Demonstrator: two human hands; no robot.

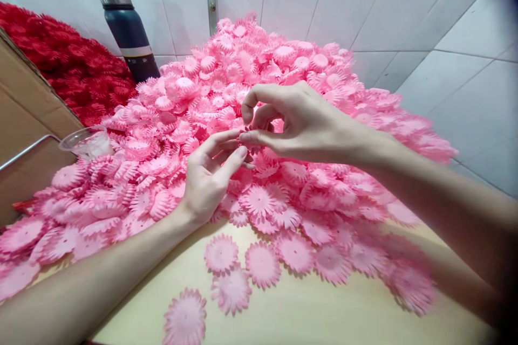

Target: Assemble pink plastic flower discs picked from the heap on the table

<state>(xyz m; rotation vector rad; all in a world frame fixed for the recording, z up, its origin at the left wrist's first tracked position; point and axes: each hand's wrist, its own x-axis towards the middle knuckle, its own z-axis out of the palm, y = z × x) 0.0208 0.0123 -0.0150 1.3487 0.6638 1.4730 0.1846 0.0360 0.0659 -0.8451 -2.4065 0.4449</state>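
Observation:
In front of the pink heap my two hands meet. My left hand (210, 175) is closed, its thumb and fingertips drawn together around the lower side of a small dark-pink petal piece (254, 146). From the right comes my right hand (301, 124), pinching the same piece at its upper side between thumb and fingers. Most of that piece is hidden by the fingers. Right behind and below both hands lies a large pile of pink fringed petal discs (259, 202), many with a small hole in the middle.
A dark blue flask (127, 32) with a steel cap stands tilted in view behind the heap. At left are a red petal pile (60, 59), a cardboard box (28, 97) and a clear plastic cup (89, 143). Loose discs (186, 317) lie on the pale yellow table (291, 315).

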